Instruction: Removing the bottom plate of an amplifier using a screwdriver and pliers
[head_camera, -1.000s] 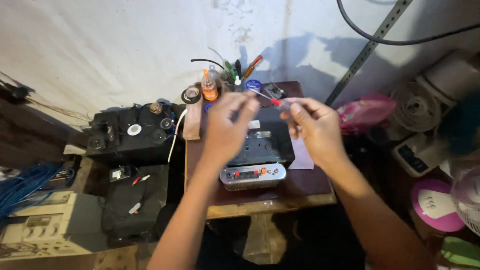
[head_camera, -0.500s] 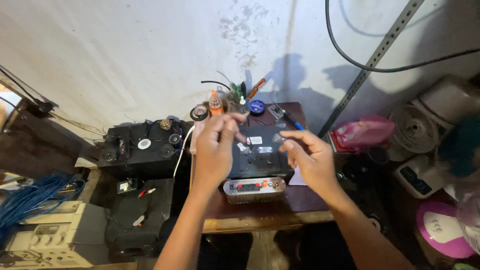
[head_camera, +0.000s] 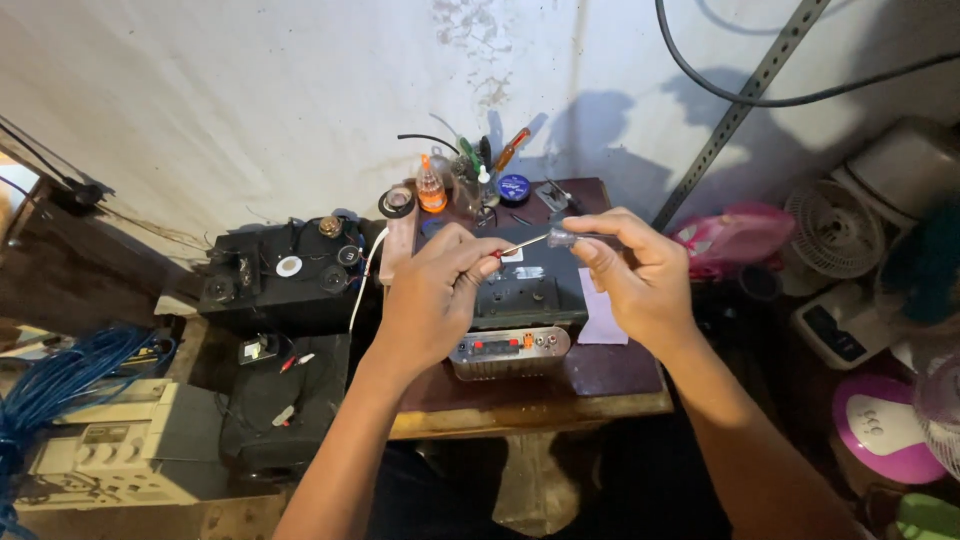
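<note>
Right hand (head_camera: 640, 285): grip grasping clear-handled screwdriver (head_camera: 545, 240). Left hand (head_camera: 435, 295): grip clenched on its red-marked tip, above black metal amplifier (head_camera: 525, 290).

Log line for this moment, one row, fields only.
left hand: pinches tip of thin metal screwdriver | right hand: grips its clear handle | below: black box-shaped amplifier on brown wooden table

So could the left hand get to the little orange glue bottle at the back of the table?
Probably yes. The left hand hovers just in front of the orange bottle, with nothing between, though its fingers already pinch the screwdriver tip.
</note>
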